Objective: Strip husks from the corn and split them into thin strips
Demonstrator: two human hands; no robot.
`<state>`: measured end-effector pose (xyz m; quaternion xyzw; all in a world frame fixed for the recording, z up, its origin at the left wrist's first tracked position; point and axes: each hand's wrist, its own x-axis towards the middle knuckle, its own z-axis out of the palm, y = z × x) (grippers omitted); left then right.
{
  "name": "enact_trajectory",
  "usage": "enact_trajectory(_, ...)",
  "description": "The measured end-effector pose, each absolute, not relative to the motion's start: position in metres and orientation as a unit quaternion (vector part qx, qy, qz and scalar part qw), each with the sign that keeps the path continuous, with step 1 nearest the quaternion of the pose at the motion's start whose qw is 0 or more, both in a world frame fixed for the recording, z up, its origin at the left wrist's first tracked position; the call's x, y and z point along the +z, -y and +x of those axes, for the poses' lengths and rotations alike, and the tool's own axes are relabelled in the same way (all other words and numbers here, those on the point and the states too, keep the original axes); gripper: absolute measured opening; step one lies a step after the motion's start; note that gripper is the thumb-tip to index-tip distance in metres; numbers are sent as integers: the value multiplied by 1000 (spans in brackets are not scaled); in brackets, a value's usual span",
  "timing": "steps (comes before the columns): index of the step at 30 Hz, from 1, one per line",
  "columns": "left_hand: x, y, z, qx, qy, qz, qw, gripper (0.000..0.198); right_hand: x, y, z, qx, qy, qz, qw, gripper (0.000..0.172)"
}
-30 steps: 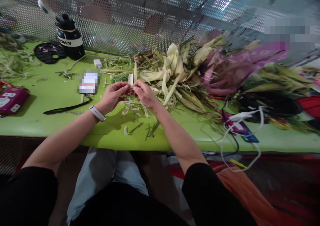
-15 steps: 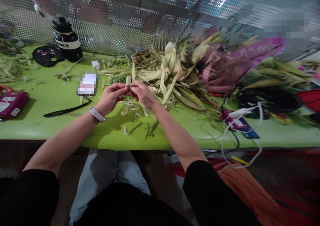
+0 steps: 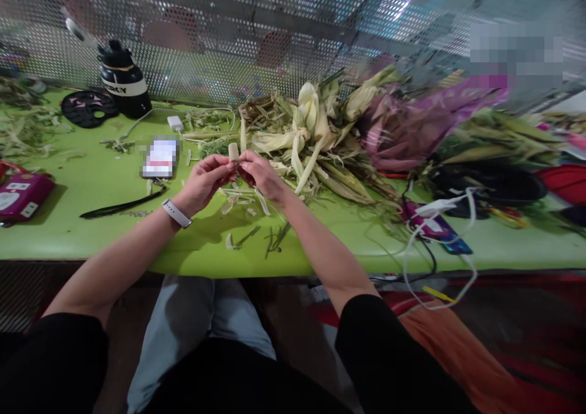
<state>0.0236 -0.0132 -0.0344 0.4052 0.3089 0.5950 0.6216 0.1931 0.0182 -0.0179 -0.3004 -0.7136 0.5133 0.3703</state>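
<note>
Between my two hands, above the green table [image 3: 110, 237], stands a small pale beige piece [image 3: 234, 151] with a rounded, cylinder-like shape; its lower end is hidden by the fingers. My left hand [image 3: 205, 182] pinches it from the left with thumb and fingers. From the other side, my right hand [image 3: 262, 176] closes its fingertips on its base. Something thin and dark shows at the fingertips, too small to make out. Husk scraps [image 3: 229, 205] and short green stems [image 3: 274, 240] lie beneath and in front of the hands.
A heap of corn husks [image 3: 315, 133] lies behind, beside a purple plastic bag [image 3: 396, 133]. Left are a phone [image 3: 160, 157], a black bottle [image 3: 130, 90] and a magenta box [image 3: 25, 195]. White cables [image 3: 469, 218] hang over the right edge. A perforated metal screen [image 3: 220, 41] stands behind.
The fingers have shifted only slightly around the pale piece, which stays held between both hands. The whole view has moved a little; nothing on the table has visibly changed.
</note>
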Motion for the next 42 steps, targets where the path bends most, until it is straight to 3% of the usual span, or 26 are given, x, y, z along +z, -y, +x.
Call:
enact_trajectory(17,-34,12,25,607,-300,374,634,16,-16,-15,186,607,643,-300,359,26)
enact_trajectory(24,-40,12,24,612,-316,477,546,23,-9,-14,188,719,539,-293,326,23)
enact_trajectory(33,-31,18,21,598,-345,590,418,35,-4,-18,194,789,490,-298,221,27)
enact_trajectory(35,-30,18,21,607,-354,585,405,35,-6,-17,192,776,508,-298,223,26)
enact_trajectory(42,-33,13,25,641,-370,506,443,36,-17,-13,181,582,651,-331,359,19)
